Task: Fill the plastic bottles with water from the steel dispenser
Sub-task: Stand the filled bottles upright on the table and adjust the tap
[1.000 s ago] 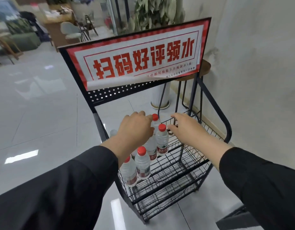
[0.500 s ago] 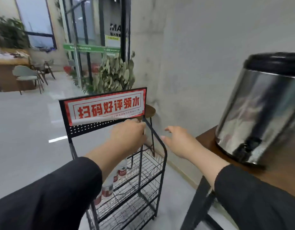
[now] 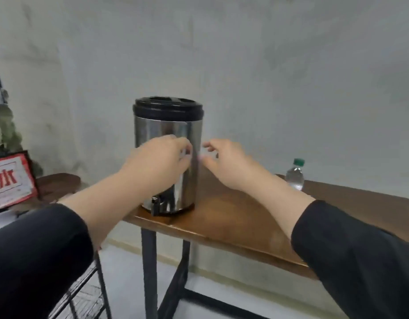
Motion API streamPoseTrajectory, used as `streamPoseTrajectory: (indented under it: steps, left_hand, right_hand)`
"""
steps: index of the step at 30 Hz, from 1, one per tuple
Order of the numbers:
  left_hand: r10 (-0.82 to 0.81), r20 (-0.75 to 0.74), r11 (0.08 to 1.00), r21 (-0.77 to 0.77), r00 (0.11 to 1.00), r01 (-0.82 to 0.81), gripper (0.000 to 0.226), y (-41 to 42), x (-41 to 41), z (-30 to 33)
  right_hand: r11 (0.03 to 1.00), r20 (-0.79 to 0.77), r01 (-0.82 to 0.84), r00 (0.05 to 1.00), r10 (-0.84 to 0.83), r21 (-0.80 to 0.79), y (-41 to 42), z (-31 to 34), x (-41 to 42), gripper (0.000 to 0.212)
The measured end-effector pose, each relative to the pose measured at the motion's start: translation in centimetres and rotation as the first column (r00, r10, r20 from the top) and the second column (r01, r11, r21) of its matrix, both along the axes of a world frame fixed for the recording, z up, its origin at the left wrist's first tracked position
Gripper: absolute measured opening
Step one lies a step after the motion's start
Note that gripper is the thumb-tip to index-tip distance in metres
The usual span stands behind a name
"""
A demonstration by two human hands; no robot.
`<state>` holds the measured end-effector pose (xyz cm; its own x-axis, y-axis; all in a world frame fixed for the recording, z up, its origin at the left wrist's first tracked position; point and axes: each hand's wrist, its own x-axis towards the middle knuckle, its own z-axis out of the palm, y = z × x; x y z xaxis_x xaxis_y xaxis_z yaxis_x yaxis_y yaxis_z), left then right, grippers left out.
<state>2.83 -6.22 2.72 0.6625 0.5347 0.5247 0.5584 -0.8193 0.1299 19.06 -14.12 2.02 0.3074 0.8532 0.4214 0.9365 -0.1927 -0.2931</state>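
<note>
The steel dispenser (image 3: 169, 132) with a black lid stands on the left end of a wooden table (image 3: 233, 217); its small black tap (image 3: 155, 204) points toward me at the base. A clear plastic bottle (image 3: 295, 176) with a green cap stands farther right on the table, by the wall. My left hand (image 3: 159, 160) hovers in front of the dispenser body with its fingers curled; blur hides whether it holds anything. My right hand (image 3: 224, 162) is just right of the dispenser, fingers loosely spread and holding nothing. The two hands are a short gap apart.
At the left edge are the red-and-white sign (image 3: 10, 178) of the black wire rack (image 3: 83, 293), a leafy plant (image 3: 3, 134) and a round wooden stool top (image 3: 58, 183). A grey wall stands close behind the table. The table has black metal legs (image 3: 149, 268).
The view has swung right from the bottle rack to the dispenser table. Both hands left the rack and now sit in front of the dispenser. The rack's bottles are out of sight.
</note>
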Motion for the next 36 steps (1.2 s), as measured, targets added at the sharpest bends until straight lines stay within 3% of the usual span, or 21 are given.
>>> streamPoseTrajectory:
  steps: [6, 13, 23, 28, 36]
  left_hand:
    - [-0.209, -0.042, 0.977, 0.037, 0.977, 0.211, 0.035, -4.8, 11.2, -1.0]
    - [-0.215, -0.252, 0.976, -0.013, 0.944, 0.219, 0.045, -4.7, 16.1, -3.3]
    - [-0.129, -0.291, 0.991, -0.02, 0.948, 0.129, 0.045, -2.4, 15.4, -4.8]
    - [-0.097, -0.284, 0.995, -0.017, 0.954, 0.096, 0.045, -1.0, 13.9, -5.6]
    - [-0.056, -0.242, 0.996, -0.076, 0.969, 0.038, 0.043, 0.9, 11.4, -6.1]
  right_hand:
    - [0.935, 0.052, 0.355, 0.934, -0.354, 0.004, -6.3, 1.6, 14.1, 0.046]
    - [0.763, 0.139, 0.565, 0.822, -0.552, -0.315, -7.2, 0.0, 23.5, 0.065]
    - [0.69, 0.174, 0.553, 0.822, -0.542, -0.466, -3.9, -1.0, 26.2, 0.055]
    - [0.699, 0.113, 0.568, 0.804, -0.583, -0.434, -2.1, -2.0, 26.9, 0.047]
    - [0.844, 0.095, 0.398, 0.916, -0.391, -0.359, -0.4, -1.3, 23.2, 0.018]
